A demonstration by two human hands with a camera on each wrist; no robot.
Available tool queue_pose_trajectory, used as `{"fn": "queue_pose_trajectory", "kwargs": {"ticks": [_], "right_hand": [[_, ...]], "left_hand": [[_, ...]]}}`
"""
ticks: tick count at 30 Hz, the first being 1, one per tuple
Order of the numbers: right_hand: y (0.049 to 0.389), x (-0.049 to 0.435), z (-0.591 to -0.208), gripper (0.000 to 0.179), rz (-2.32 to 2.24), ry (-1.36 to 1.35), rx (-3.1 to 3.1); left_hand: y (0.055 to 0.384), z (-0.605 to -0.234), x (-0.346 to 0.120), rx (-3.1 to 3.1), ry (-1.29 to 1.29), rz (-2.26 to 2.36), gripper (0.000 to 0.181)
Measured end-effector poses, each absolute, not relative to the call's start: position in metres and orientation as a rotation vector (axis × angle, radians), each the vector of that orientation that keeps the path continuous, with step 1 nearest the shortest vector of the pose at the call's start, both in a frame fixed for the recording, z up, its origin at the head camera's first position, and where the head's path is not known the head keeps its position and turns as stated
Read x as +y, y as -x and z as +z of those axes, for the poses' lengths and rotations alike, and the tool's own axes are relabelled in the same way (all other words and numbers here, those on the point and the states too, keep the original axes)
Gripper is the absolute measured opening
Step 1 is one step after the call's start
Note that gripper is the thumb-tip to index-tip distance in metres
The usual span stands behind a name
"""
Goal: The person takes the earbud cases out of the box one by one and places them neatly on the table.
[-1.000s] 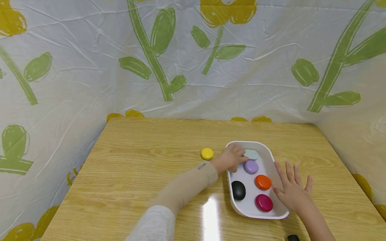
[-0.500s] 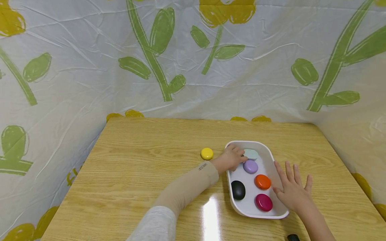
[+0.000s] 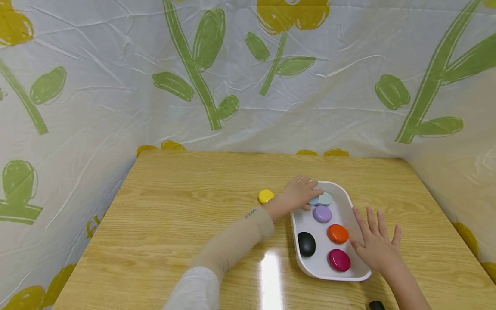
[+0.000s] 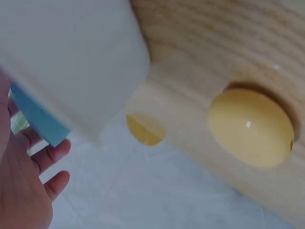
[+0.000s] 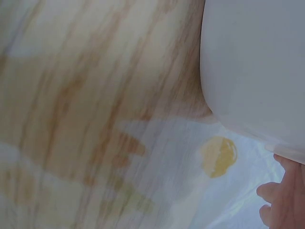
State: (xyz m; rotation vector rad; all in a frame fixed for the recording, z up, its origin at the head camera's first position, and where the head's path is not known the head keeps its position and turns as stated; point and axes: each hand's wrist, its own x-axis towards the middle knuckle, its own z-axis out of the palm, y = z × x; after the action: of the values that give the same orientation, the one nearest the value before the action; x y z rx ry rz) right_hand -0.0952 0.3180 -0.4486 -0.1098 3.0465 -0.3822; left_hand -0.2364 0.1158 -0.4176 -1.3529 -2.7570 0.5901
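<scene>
My left hand (image 3: 300,191) is over the far left corner of a white tray (image 3: 329,274), thumb and fingers on either side of a small blue block (image 3: 313,201) that it pinches. In the left wrist view the blue block (image 4: 40,119) shows above the tray rim, in front of the fingers. A pale mint piece (image 3: 325,198) lies just right of it, partly covered, with a purple disc (image 3: 322,214) nearer. My right hand (image 3: 377,245) has its fingers spread and rests against the tray's right rim.
Also in the tray are a black rounded piece (image 3: 306,244), an orange disc (image 3: 338,234) and a crimson disc (image 3: 339,260). A yellow disc (image 3: 265,196) lies on the wooden table (image 3: 186,206) beside my left wrist. A small black object (image 3: 376,305) shows at the front edge.
My left hand has come up and back from inside the tray, and the blue block has come into sight between its thumb and fingers. My right hand has stayed in place.
</scene>
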Motion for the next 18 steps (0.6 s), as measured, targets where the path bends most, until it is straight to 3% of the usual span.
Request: {"fn": "queue_pose_trajectory", "kwargs": {"ticks": [9, 18], "right_hand": [[0.096, 0.318, -0.449, 0.084, -0.374, 0.112, 3.049], [0.097, 0.319, -0.450, 0.084, -0.363, 0.106, 3.041]], "left_hand": [[0.248, -0.403, 0.071, -2.808, 1.053, 0.143, 0.055], [0.256, -0.429, 0.016, -2.969, 0.817, 0.270, 0.059]]}}
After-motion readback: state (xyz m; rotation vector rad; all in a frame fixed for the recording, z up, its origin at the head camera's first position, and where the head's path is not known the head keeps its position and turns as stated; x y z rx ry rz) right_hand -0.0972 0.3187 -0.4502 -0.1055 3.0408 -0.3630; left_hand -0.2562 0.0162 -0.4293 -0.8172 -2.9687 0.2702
